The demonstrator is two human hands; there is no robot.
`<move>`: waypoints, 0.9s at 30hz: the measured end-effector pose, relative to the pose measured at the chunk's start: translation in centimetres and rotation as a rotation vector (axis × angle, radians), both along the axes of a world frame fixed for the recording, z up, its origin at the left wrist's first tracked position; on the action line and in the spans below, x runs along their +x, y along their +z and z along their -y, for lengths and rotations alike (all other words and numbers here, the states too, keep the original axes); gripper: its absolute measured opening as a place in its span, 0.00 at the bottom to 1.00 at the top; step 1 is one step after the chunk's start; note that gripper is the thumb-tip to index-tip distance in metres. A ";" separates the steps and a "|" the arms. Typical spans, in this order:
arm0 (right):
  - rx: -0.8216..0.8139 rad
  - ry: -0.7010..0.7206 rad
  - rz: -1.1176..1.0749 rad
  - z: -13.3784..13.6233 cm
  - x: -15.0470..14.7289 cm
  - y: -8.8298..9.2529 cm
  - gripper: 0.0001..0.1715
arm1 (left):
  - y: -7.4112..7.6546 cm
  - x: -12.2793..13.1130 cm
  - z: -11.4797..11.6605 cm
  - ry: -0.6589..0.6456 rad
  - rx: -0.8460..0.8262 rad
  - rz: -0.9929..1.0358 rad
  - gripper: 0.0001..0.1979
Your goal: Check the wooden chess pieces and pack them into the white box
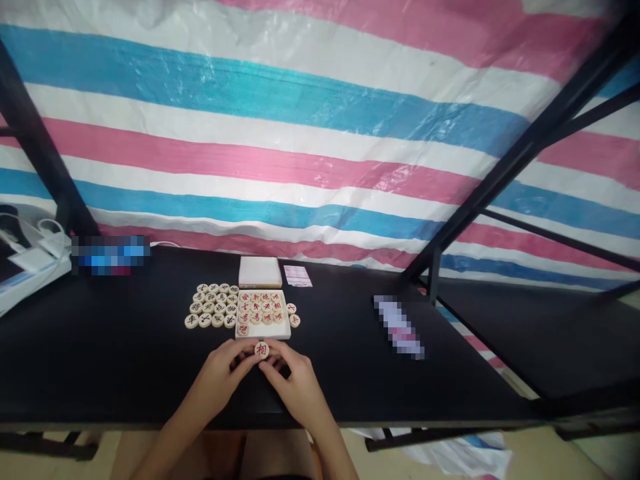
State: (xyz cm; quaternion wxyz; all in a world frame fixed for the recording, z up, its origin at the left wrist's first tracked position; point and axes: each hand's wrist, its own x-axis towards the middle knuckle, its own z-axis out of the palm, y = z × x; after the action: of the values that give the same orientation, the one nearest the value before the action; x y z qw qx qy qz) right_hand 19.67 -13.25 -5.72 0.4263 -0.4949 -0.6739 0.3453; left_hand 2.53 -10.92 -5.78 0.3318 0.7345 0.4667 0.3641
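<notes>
A round xiangqi piece (261, 350) with a red character is pinched between the fingertips of both hands, just in front of a white box. My left hand (223, 373) grips its left side; my right hand (291, 375) closes on its right side. The white box (273, 331) holds rows of red-character pieces, with one piece (243, 329) in its front row at the left. Two red-character pieces (295, 320) lie outside, by the box's right edge. To the left, several black-character pieces (217, 320) sit in rows on the black table (125, 360).
Behind the box lies a white lid (260, 272), with a small printed paper (298, 276) beside it. A blurred-out object (399, 327) rests at the right. White cables and a power strip (37, 263) occupy the far left. Black metal posts (500, 167) frame a striped sheet (280, 147).
</notes>
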 end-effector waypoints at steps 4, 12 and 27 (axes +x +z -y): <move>0.027 -0.036 0.058 0.0 0.0 -0.4 0.14 | 0.3 0.1 0.2 0.011 0.015 -0.026 0.11; 0.334 -0.337 0.361 -1.4 -0.1 0.1 0.16 | -0.1 0.3 0.0 0.262 0.187 -0.150 0.14; 0.337 -0.118 0.729 -3.3 -0.5 1.4 0.12 | -1.2 0.3 -0.3 0.308 0.259 -0.255 0.12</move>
State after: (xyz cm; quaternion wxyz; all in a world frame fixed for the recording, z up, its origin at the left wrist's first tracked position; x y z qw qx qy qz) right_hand 19.22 -9.98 -4.35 0.2535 -0.5460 -0.7985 0.0068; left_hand 2.80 -10.62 -7.01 0.1139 0.7313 0.5606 0.3714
